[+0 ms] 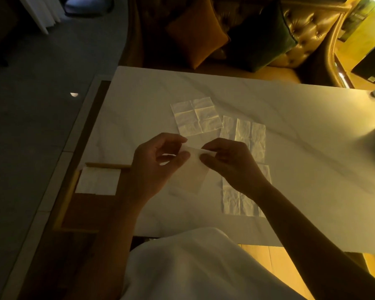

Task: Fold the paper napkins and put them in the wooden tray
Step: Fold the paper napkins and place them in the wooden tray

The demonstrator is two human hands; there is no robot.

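White garment (193, 267) lowest, left hand (158, 161) and right hand (227, 163) each pinching the top edge of a paper napkin (193, 176) between them over the tabletop (301, 137), folded napkin (97, 180) in wooden tray (66, 200) at left

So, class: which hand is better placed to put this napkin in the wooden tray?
Likely left hand: it pinches the napkin and sits nearer the wooden tray than the right hand.

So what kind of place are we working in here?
Probably a restaurant or lounge booth: a tufted golden bench with cushions behind a marble-look table, and paper napkins laid out on it.
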